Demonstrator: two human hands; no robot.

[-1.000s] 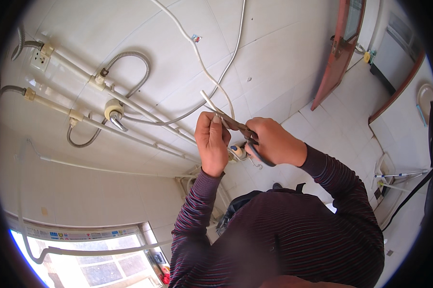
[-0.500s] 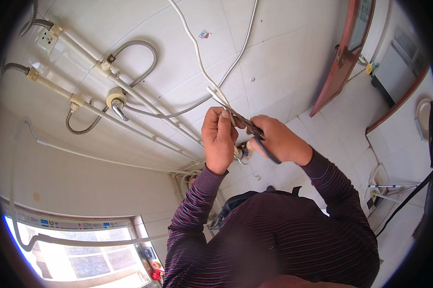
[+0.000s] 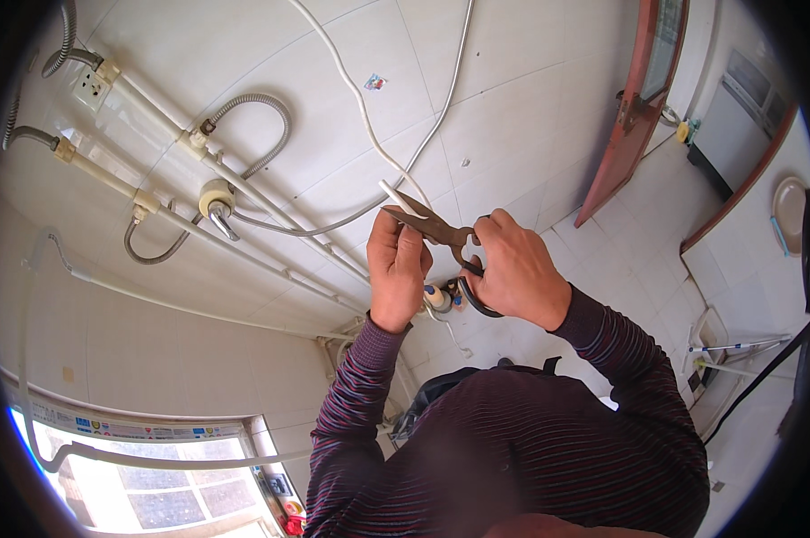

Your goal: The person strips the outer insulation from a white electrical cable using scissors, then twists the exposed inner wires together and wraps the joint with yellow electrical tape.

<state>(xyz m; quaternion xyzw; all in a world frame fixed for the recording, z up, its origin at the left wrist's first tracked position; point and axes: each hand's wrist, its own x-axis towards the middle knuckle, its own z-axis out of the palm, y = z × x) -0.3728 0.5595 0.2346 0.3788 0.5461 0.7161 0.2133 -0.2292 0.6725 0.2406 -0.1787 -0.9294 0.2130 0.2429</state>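
Holding scissors (image 3: 457, 238) to a white cable (image 3: 392, 194), two hands

Item one: right hand (image 3: 522, 273). We find its fingers and thumb wrapped around the dark handles of the scissors, in front of the wearer's chest.

Item two: scissors, brown-bladed. We note the blades spread, pointing toward the left hand (image 3: 394, 278), with the short end of the cable showing in the gap between them.

Item three: left hand, raised. We record its thumb and curled fingers pinching the cable just beside the blades; the exact contact is partly hidden.

Item four: white cable. We see its short end jutting above the left hand, and a long white strand running up the tiled wall (image 3: 513, 90). We cannot tell whether both are one piece.

Surroundings: we list a metal hose (image 3: 311, 234) crossing behind the strand, a mixer tap (image 3: 217, 199) between pale pipes (image 3: 102, 173), a wall socket (image 3: 91, 90) at upper left, a bright window (image 3: 154, 484) at lower left, and a reddish door (image 3: 622, 125) standing ajar at upper right.
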